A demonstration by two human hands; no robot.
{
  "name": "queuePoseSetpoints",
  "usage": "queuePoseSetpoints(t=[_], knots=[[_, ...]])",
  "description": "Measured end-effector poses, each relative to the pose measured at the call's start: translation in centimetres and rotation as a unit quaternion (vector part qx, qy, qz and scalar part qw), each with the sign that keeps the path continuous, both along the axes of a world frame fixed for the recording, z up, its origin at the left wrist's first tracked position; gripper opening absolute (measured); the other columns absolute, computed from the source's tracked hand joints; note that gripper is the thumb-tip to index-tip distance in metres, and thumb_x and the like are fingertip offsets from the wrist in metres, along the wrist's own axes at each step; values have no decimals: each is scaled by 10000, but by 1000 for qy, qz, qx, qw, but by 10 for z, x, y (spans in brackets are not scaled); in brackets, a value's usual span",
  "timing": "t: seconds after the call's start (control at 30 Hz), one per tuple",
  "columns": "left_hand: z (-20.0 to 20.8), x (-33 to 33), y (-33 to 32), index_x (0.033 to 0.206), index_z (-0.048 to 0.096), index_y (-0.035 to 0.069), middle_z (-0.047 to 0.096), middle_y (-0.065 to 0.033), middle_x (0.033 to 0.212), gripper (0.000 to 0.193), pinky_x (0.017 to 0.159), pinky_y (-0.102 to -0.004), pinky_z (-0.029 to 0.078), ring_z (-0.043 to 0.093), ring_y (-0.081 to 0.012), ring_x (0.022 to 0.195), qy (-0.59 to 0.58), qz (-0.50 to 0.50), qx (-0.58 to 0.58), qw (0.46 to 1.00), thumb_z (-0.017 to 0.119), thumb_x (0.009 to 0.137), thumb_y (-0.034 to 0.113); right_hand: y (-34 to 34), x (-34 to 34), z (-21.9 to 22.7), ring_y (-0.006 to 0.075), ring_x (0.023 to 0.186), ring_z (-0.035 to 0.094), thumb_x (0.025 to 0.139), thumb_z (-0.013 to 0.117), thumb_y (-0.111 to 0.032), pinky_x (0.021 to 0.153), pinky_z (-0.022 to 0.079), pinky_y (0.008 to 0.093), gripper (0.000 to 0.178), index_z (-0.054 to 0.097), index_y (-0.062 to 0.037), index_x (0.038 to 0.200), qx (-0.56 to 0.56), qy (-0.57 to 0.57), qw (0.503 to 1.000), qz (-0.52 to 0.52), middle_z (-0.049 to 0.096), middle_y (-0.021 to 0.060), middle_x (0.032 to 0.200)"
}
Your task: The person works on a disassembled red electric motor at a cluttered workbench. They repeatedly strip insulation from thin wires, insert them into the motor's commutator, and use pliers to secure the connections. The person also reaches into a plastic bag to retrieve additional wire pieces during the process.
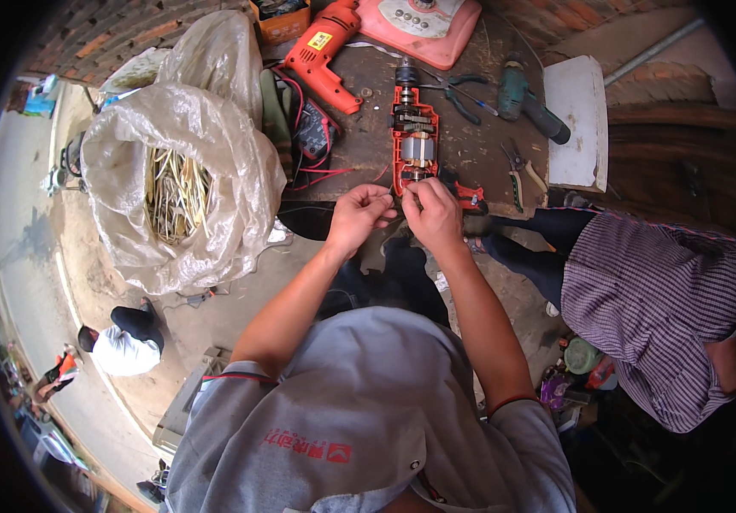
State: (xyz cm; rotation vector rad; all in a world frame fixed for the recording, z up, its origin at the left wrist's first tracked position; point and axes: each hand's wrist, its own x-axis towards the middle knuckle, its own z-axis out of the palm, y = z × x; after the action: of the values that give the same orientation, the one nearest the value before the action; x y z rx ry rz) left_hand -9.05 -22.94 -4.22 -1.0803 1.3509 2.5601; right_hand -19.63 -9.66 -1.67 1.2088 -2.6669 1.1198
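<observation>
Your grey shirt [368,385] fills the space nearest the camera, and your bare forearms reach from it toward the front edge of the bench [479,150]. At the middle of that edge lies the opened red drill [418,154], its gears and motor bare, its chuck pointing to the far edge. Your left hand [359,218] hangs just beside its near end, thumb and fingers drawn close together; your right hand [435,214] is at that near end, fingers curled and bunched.

Around you the bench is crowded. Toward the far left corner a whole red drill [321,51] lies beside a pink device [453,43] at the far edge. A black meter [315,132] with red leads is near the left edge, much of which a bulging plastic sack [188,111] of straw-like strips covers. Pliers [447,84] lie just right of the opened drill's chuck, a teal power tool [518,94] farther right, and cutters [515,175] near the front right corner. A white panel [577,120] stands at the right edge; someone in a striped shirt [659,299] is near that corner.

Your right fingers cover the drill's near end, so whether they clamp anything cannot be told; nor can you tell whether the left fingertips pinch something small. An orange box [282,26] past the far left corner is cut off by the upper border.
</observation>
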Motion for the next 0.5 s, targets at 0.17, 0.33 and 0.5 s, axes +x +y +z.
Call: queuePoseSetpoints(t=[0.17,0.33,0.5], knots=[[2,-1,-1,1135,657,13,708,-21,960,182,689,-222,543,705,-102,845,-15,36,3,999,651,1006,142,4,-2,-8,299,800,693,895,712,-106,701,556,406,139,677,-24,1001,-28,-191,981,-12,684,117,919],[2,1,0,1119,671,21,700,-18,970,172,701,-225,547,682,-97,829,-30,41,-34,998,666,997,143,14,-2,-10,288,854,722,888,709,-47,741,563,370,183,690,-25,1068,-96,-323,941,-20,715,153,970],[7,-1,1,1115,695,36,703,5,945,171,698,-219,521,645,-68,805,-46,18,-78,996,689,982,144,8,-15,-16,289,832,730,885,715,-66,737,565,365,130,712,-8,1001,-50,-307,950,9,729,170,939]])
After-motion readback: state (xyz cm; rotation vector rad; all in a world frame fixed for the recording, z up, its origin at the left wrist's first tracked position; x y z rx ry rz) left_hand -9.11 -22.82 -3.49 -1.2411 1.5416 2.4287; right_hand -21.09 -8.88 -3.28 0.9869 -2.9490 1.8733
